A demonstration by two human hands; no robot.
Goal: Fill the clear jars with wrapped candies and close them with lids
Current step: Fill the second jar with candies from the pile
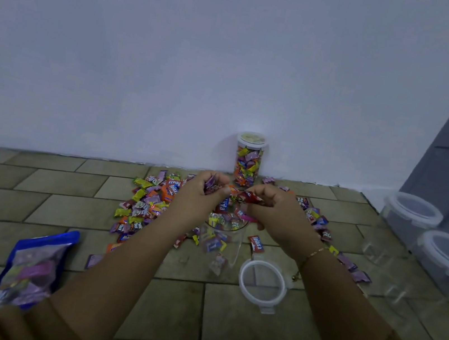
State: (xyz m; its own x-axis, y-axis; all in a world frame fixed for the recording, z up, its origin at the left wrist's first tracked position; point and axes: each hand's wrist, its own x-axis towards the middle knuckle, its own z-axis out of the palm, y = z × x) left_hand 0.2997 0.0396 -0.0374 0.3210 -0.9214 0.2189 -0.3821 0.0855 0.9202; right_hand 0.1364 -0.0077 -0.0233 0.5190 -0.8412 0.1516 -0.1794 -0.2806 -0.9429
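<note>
Over the open jar point(221, 245) at 6 o'clock of the filled jar point(249, 159), our hands — left hand point(201, 195), right hand point(269, 210) — each pinch candies point(251, 197).

We have one view only, from a wide-angle camera worn on the head. It faces forward and down over both forearms toward the tiled floor point(181, 307) and the white wall point(207, 49) beyond. It sits close: the sleeves fill the bottom corners, and straight edges bend near the frame's sides.
</note>
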